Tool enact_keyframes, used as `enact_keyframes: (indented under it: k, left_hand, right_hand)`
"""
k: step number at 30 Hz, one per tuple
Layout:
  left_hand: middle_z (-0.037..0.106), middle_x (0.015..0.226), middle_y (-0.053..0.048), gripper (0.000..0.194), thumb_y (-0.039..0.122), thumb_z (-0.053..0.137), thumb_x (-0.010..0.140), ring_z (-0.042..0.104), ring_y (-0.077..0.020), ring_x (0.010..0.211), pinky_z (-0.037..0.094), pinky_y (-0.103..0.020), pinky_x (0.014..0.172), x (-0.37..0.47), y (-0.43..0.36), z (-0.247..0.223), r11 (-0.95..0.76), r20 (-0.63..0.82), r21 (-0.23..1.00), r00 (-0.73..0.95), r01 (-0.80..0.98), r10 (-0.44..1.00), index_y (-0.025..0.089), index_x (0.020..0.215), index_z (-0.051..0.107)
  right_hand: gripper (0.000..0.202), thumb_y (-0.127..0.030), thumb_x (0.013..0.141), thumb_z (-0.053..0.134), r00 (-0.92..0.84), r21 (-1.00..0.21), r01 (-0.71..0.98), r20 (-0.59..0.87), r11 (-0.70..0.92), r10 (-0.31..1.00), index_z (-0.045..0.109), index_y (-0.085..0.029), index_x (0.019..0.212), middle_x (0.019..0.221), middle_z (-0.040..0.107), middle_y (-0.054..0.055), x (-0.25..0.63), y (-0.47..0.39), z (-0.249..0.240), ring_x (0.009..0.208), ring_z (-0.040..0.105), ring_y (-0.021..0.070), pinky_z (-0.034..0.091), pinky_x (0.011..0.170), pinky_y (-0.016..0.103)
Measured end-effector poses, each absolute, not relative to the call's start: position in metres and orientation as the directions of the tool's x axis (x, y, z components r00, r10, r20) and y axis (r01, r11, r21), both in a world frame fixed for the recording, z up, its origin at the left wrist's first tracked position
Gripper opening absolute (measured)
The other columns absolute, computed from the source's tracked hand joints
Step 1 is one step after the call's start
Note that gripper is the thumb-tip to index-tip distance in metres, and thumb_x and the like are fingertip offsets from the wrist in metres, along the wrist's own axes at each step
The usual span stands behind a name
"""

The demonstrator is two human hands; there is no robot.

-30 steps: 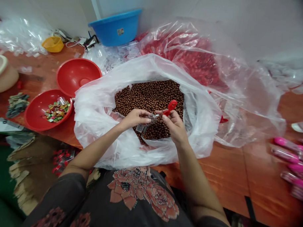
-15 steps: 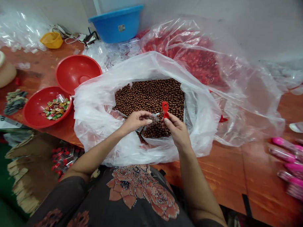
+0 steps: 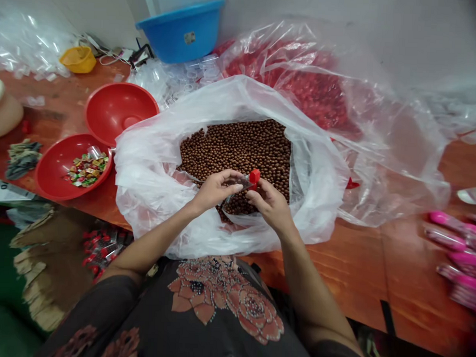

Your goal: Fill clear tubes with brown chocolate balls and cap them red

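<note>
My left hand is closed around a small clear plastic container, much of it hidden by my fingers. A red flip cap now sits at the container's right end. My right hand has its thumb and fingers curled against this cap from the right. Both hands are over a large white plastic bag, its mouth spread wide. Inside lie a great many small round brown balls, looking like chocolate candies.
Two red bowls, one behind another with wrapped sweets, stand left. A blue basin and a clear bag of red pieces are at the back. Pink-capped tubes lie right. Red-capped containers sit below the table's left edge.
The red cap, held upright and apart in my right hand before, has come down and left onto the clear container. My left hand has stayed nearly in place.
</note>
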State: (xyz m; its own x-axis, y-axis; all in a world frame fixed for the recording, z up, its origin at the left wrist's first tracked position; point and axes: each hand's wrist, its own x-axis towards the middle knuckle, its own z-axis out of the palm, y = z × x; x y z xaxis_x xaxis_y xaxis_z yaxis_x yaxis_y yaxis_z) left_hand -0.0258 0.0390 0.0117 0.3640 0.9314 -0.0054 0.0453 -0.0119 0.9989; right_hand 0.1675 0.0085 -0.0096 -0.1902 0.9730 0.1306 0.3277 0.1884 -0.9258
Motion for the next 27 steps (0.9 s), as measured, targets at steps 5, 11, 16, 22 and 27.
enact_keyframes:
  k: [5,11,16,22,27]
  left_hand:
    - [0.070,0.104,-0.007,0.027,0.024,0.068,0.079,0.065,-0.0157,0.094,0.051,-0.030,0.087,-0.026,0.036,0.015,-0.013,-0.010,0.998,0.361,0.061,0.933,0.015,0.105,0.066]
    - [0.071,0.103,-0.007,0.028,0.023,0.066,0.081,0.066,-0.0158,0.095,0.052,-0.030,0.089,-0.028,0.034,0.015,-0.019,-0.011,0.997,0.356,0.080,0.934,0.015,0.108,0.066]
    - [0.071,0.105,-0.008,0.028,0.024,0.067,0.081,0.067,-0.0168,0.098,0.051,-0.031,0.093,-0.028,0.030,0.016,-0.005,-0.017,0.998,0.353,0.061,0.936,0.014,0.107,0.067]
    - [0.072,0.106,-0.008,0.030,0.025,0.067,0.080,0.067,-0.0174,0.099,0.052,-0.032,0.092,-0.028,0.024,0.022,0.015,-0.036,0.998,0.346,0.064,0.938,0.015,0.108,0.067]
    - [0.072,0.103,-0.007,0.030,0.031,0.070,0.079,0.067,-0.0171,0.095,0.051,-0.029,0.089,-0.021,0.019,0.028,0.044,-0.052,0.999,0.340,0.030,0.939,0.015,0.104,0.067]
  right_hand:
    - [0.037,-0.035,0.098,0.047,-0.165,-0.783,0.500,0.334,0.371,0.928,0.057,-0.026,0.132,0.114,0.066,0.006,0.167,0.009,-0.001,0.101,0.062,0.0175,0.050,0.092,0.035]
    - [0.042,-0.032,0.096,0.050,-0.203,-0.600,0.656,0.443,0.457,0.873,0.051,-0.032,0.139,0.094,0.060,0.004,0.173,0.005,-0.002,0.084,0.058,0.0150,0.051,0.074,0.029]
    - [0.041,-0.029,0.097,0.047,-0.239,-0.537,0.697,0.450,0.475,0.860,0.053,-0.036,0.137,0.095,0.057,0.006,0.178,0.006,-0.004,0.083,0.056,0.0170,0.051,0.072,0.032]
    - [0.043,-0.036,0.096,0.048,-0.282,-0.517,0.696,0.440,0.498,0.852,0.051,-0.030,0.138,0.107,0.060,0.010,0.174,0.002,-0.007,0.096,0.058,0.0222,0.052,0.085,0.040]
    - [0.070,-0.046,0.087,0.063,-0.289,-0.458,0.659,0.578,0.596,0.763,0.033,-0.021,0.145,0.122,0.058,0.016,0.164,-0.001,-0.014,0.110,0.057,0.0274,0.052,0.092,0.045]
